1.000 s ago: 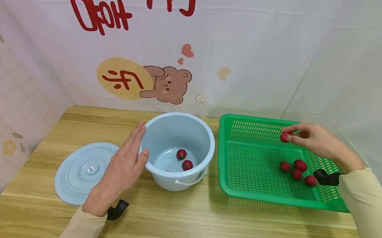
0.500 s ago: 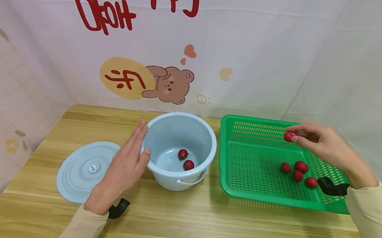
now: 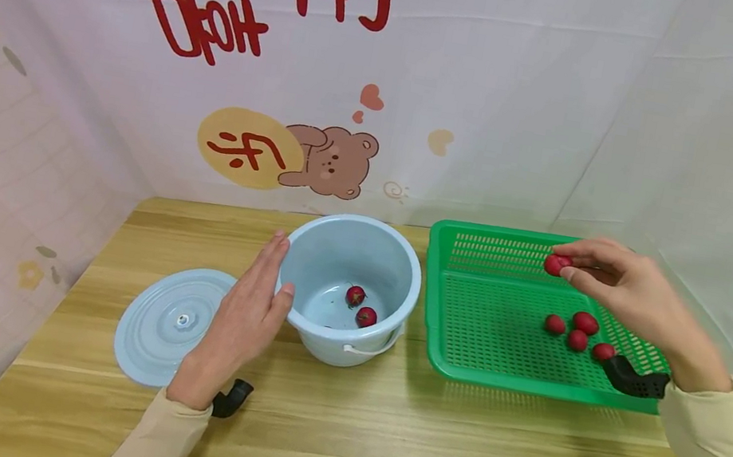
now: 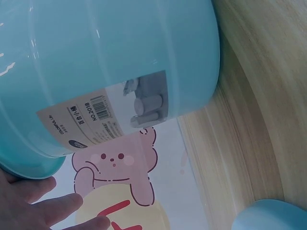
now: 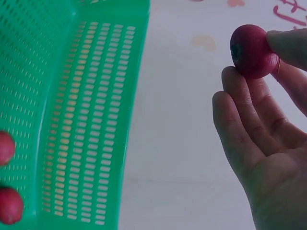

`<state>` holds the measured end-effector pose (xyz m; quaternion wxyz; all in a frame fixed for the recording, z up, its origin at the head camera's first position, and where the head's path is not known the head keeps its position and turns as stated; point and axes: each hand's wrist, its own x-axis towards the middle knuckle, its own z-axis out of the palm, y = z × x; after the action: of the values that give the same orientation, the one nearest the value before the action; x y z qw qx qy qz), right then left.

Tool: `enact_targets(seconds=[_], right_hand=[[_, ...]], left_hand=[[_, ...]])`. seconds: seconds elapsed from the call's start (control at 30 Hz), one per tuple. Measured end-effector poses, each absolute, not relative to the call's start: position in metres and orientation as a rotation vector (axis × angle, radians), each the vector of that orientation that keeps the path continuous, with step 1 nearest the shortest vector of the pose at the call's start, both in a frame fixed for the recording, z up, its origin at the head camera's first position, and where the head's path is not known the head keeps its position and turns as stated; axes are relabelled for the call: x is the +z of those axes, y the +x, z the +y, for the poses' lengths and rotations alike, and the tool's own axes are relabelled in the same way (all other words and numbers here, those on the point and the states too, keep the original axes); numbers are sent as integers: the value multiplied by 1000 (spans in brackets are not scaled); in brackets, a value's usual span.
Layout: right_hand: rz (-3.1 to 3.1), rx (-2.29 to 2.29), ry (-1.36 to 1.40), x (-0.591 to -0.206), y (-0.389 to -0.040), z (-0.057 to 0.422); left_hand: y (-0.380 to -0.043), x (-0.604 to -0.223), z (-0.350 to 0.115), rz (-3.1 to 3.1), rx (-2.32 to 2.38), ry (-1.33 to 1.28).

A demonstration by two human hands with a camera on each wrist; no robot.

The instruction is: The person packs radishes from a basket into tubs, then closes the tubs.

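My right hand [image 3: 638, 298] pinches a red cherry tomato [image 3: 555, 265] between thumb and fingertips, raised over the back of the green basket [image 3: 529, 386]. In the right wrist view this cherry tomato [image 5: 252, 51] shows a dark stem end, with the lower fingers spread below it. Several more cherry tomatoes [image 3: 585, 323] lie on the right part of the basket floor. At the left side of the light blue bucket [image 3: 335, 350], my left hand [image 3: 243, 313] rests with straight fingers along the rim. Inside the bucket are cherry tomatoes [image 3: 366, 317] with green stems.
The bucket's round blue lid [image 3: 152, 334] lies on the wooden table [image 3: 373, 448] to the left, partly behind the left hand. A printed white cloth [image 3: 510, 107] hangs behind the table. The bucket's white handle [image 3: 375, 350] hangs down in front.
My right hand has shifted slightly right and turned at the wrist, still pinching the cherry tomato. The head view has drifted a little. My left hand stays at the bucket rim.
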<state>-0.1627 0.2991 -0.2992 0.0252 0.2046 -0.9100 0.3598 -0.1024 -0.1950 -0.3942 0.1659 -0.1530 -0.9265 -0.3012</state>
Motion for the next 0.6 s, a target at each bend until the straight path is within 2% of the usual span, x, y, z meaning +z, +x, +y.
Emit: enact_targets(seconds=[0.33, 0.6], right_hand=[[-2682, 1277, 703, -293, -151, 272], [-2650, 1345, 651, -293, -139, 249]], left_hand=[[-102, -395, -194, -2637, -868, -430], [-102, -395, -195, -2642, -864, -427]])
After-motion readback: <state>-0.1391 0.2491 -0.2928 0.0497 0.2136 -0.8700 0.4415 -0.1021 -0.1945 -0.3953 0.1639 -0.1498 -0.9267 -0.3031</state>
